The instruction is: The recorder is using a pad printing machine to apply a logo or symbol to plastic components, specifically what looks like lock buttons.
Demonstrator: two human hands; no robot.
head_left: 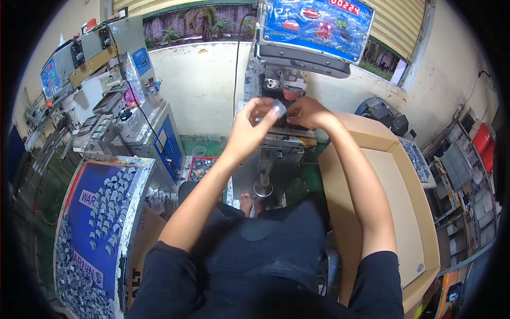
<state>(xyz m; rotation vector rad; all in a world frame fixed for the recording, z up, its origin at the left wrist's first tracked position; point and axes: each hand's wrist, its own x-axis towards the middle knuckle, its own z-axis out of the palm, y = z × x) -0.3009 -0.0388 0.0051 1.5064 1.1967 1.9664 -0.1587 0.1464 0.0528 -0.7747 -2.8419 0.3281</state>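
My left hand point(252, 122) pinches a small translucent grey piece point(278, 109) in front of a grey bench machine. My right hand point(311, 114) is just right of it at the machine's dark lower fixture point(282, 129), fingers curled; what they hold, if anything, is hidden. A red pad point(292, 92) hangs above my hands on the machine, below a blue control panel point(311, 29).
At lower left, a blue board point(93, 186) carries several small grey parts. An open cardboard box point(374, 189) stands at my right. Another machine point(135, 138) is at back left, a metal rack point(462, 189) at far right. My bare feet show below.
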